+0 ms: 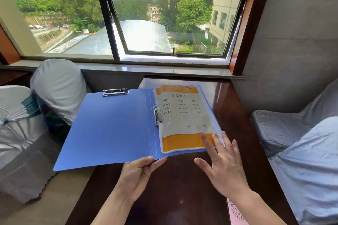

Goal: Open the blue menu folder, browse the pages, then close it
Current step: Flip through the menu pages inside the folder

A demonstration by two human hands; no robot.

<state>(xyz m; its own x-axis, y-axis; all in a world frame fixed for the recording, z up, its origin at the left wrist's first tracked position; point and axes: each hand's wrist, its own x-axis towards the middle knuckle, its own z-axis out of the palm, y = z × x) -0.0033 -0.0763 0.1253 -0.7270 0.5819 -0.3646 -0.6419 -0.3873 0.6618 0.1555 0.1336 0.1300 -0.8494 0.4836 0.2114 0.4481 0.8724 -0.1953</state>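
Note:
The blue menu folder (pixel 113 126) lies open on the dark wooden table (pixel 182 188), its left cover sticking out past the table's left edge. A drinks menu page (pixel 182 115) with orange bands, in a clear sleeve, fills the right half under a metal clip (pixel 157 115). My left hand (pixel 139 173) pinches the folder's near edge close to the spine, thumb on top. My right hand (pixel 223 162) has its fingers spread, with the fingertips resting on the page's lower right corner.
Chairs in white covers (pixel 58 86) stand left of the table, grey-covered ones (pixel 301 151) at the right. A window sill (pixel 155 69) and a large window lie behind. A pink card (pixel 236 213) sits at the table's near edge under my right forearm.

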